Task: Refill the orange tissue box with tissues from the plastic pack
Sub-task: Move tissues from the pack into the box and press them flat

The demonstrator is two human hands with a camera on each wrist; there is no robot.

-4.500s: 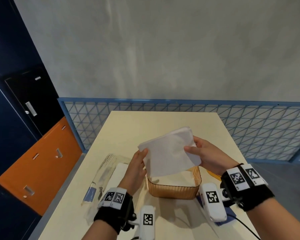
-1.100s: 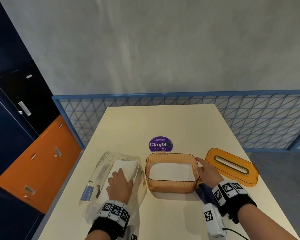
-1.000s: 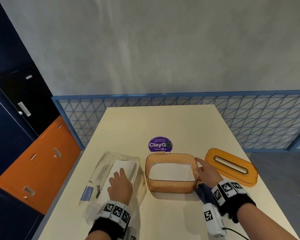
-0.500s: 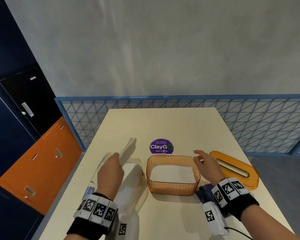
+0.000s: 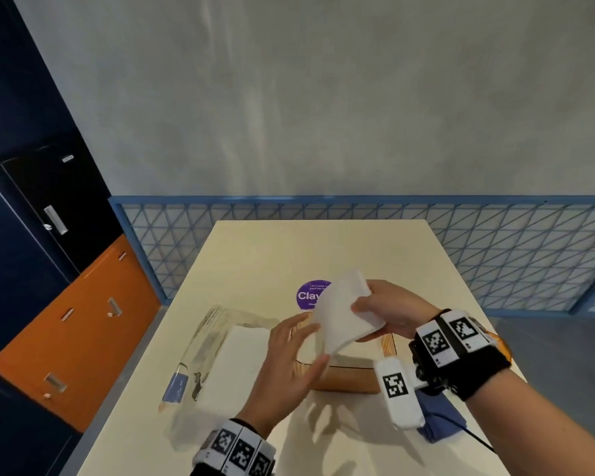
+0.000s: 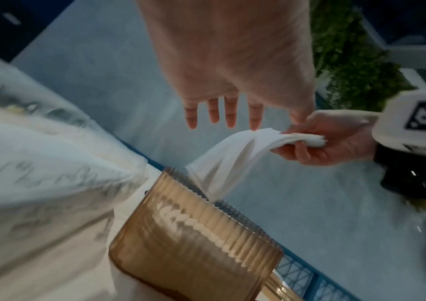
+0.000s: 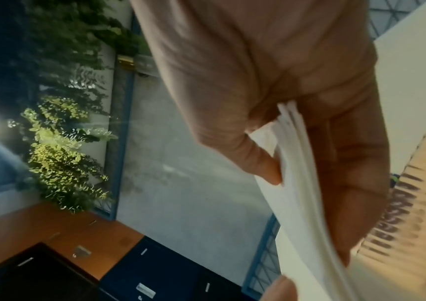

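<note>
Visibly limp white tissues (image 5: 345, 314)

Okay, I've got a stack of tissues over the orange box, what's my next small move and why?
Probably lower the tissue stack flat into the orange box. Your right hand pinches it tilted above the open box, one corner already dipping past the rim, and your left hand is open beside it, free to guide the loose edge in.

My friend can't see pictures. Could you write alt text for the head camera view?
The right hand pinches a white tissue stack above an orange box on a cream table, the open left hand beside it.
</note>
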